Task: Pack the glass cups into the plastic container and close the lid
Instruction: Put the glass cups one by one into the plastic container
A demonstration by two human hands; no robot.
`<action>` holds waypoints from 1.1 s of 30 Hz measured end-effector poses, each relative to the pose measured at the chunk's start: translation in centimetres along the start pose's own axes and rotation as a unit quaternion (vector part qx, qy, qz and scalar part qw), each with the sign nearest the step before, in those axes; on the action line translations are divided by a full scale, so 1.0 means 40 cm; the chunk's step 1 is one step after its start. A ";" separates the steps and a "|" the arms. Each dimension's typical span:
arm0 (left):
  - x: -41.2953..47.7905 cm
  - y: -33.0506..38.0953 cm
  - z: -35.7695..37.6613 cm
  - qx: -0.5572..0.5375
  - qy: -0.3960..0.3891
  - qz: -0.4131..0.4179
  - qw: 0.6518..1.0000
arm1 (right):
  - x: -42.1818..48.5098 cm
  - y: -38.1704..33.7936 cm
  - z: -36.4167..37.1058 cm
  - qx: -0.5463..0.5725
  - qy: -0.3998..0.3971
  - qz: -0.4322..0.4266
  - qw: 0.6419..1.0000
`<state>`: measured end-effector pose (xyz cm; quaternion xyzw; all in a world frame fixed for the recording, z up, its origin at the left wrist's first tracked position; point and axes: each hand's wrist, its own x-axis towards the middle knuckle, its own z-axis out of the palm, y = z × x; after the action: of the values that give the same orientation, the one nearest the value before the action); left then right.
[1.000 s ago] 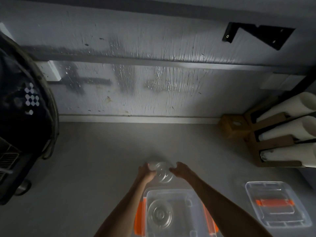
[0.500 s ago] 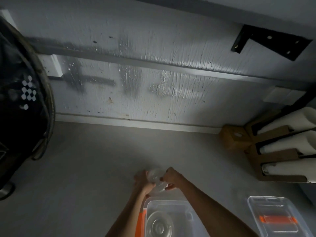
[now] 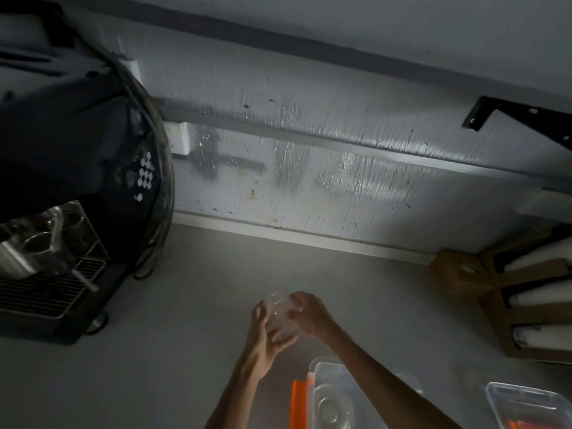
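Observation:
A clear glass cup hangs above the grey counter, just beyond the container. My left hand cups it from the left and below. My right hand grips its right side and rim. The clear plastic container with an orange latch sits at the bottom edge, partly hidden by my right forearm. Another glass cup lies inside it. The clear lid with an orange handle rests on the counter at the bottom right.
A black coffee machine with a metal drip grille fills the left side. Cardboard holders with white rolls stand at the right. A scuffed grey wall runs along the back of the counter.
The view swung left and tilted, bringing the coffee machine into sight. Both hands stayed on the glass cup, and my left hand slid lower under it.

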<state>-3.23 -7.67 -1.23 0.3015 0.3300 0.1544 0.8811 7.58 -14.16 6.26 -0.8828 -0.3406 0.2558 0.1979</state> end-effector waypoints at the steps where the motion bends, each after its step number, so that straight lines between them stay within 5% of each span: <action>1: -0.018 0.034 -0.007 -0.037 -0.014 0.003 0.999 | -0.028 -0.030 0.016 -0.018 0.038 -0.034 0.999; 5: -0.110 0.154 -0.029 -0.072 -0.009 0.015 0.997 | -0.186 -0.149 0.116 -0.062 0.159 -0.151 0.974; 8: -0.212 0.198 -0.047 -0.027 -0.028 -0.004 0.999 | -0.287 -0.200 0.174 -0.054 0.172 -0.166 0.970; 12: -0.317 0.244 -0.114 0.012 -0.050 -0.008 0.999 | -0.370 -0.244 0.153 0.115 0.044 -0.189 0.974; 15: -0.379 0.276 -0.166 -0.034 -0.104 -0.013 0.994 | -0.393 -0.260 0.148 0.232 0.157 -0.108 0.954; 19: -0.431 0.255 -0.172 0.103 -0.132 0.097 0.981 | -0.397 -0.259 0.175 0.473 -0.043 0.003 0.880; 21: -0.440 0.229 -0.191 0.199 -0.137 0.139 0.960 | -0.411 -0.249 0.216 0.481 -0.034 -0.006 0.876; 26: -0.412 0.172 -0.257 0.395 -0.065 0.203 0.893 | -0.410 -0.199 0.277 0.355 0.169 -0.011 0.919; 33: -0.413 0.022 -0.320 0.501 -0.008 0.176 0.847 | -0.441 -0.126 0.451 0.273 0.200 0.002 0.941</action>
<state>-24.06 -9.29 -0.30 0.7563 0.2966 0.1177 0.5711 -16.75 -19.93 0.21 -0.8286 -0.2095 0.1575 0.4948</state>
